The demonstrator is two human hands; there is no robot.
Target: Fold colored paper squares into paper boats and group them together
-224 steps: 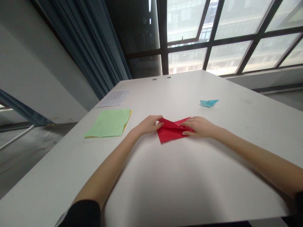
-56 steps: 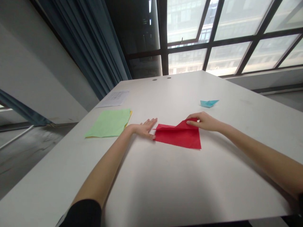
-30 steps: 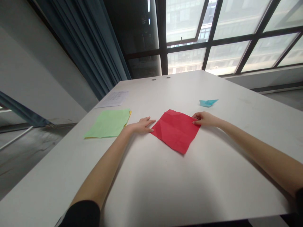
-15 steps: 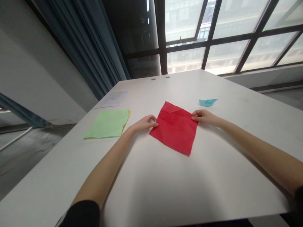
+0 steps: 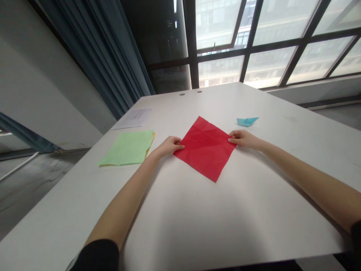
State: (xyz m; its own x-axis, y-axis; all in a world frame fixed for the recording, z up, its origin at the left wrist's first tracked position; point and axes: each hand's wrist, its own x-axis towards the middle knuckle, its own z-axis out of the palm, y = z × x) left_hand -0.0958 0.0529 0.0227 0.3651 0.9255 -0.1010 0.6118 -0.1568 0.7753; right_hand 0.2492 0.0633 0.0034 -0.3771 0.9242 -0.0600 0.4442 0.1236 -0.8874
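Observation:
A square sheet of red paper (image 5: 207, 146) with faint crease lines is stretched between my two hands, one corner pointing towards me. My left hand (image 5: 170, 146) pinches its left corner between thumb and fingers. At the opposite corner, my right hand (image 5: 243, 139) pinches the sheet the same way. Just beyond my right hand lies a small folded light-blue paper boat (image 5: 247, 121). Left of my left hand rests a stack of paper, a green sheet (image 5: 129, 147) on top with a yellow edge (image 5: 151, 143) showing beneath.
The white table (image 5: 183, 222) extends away towards large windows. At its far left lies a printed white sheet (image 5: 134, 118). Two round holes (image 5: 182, 94) sit near the far edge. A blue curtain (image 5: 107, 52) hangs at the left.
The red paper has been pulled flatter and turned slightly, its near corner shifting left. My left hand has moved a little to the left; my right hand has barely moved.

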